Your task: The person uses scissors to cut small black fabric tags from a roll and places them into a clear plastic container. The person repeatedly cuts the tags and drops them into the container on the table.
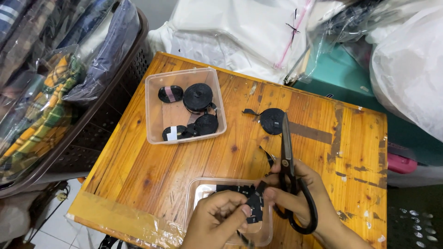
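Observation:
My right hand (300,193) grips black scissors (288,157) by the handles, with the blades pointing away across a small wooden table (152,157). My left hand (217,216) pinches a short piece of black strap (254,203) next to the right fingers, above a clear plastic container (198,189) at the table's near edge that holds several cut black pieces. A roll of black strap (272,121) lies on the table beyond the scissor tips, and its loose end trails toward my hands.
A second clear container (154,110) at the table's far left holds several black strap rolls (197,97). A brown basket (92,133) of bagged folded clothes stands to the left. White plastic bags (240,32) and a teal box (341,74) crowd the far side.

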